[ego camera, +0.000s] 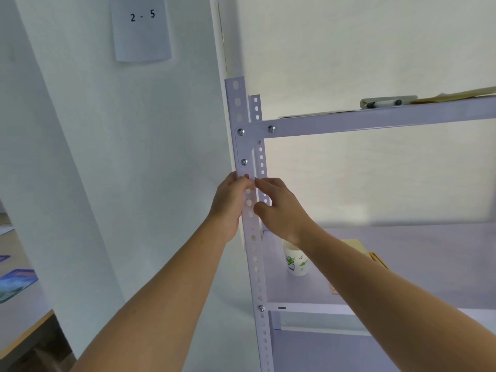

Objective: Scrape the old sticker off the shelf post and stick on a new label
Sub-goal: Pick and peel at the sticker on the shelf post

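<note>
A pale perforated shelf post (254,245) runs up the middle of the view. Both my hands meet on it just below the corner bracket (243,146). My left hand (230,202) wraps the post's left edge, fingertips on its front face. My right hand (279,205) comes from the right, index finger and thumb pinched at the post front. A small whitish strip, the label (248,176), lies against the post between my fingertips. My fingers hide most of it, and I cannot tell whether it is stuck down or held.
A paper cup (295,260) with green print stands on the lower shelf (402,264) beside the post. A yellow pad (354,247) lies behind my right forearm. A marker (386,102) and papers rest on the upper shelf. A paper sign "2 - 5" (142,28) hangs on the wall.
</note>
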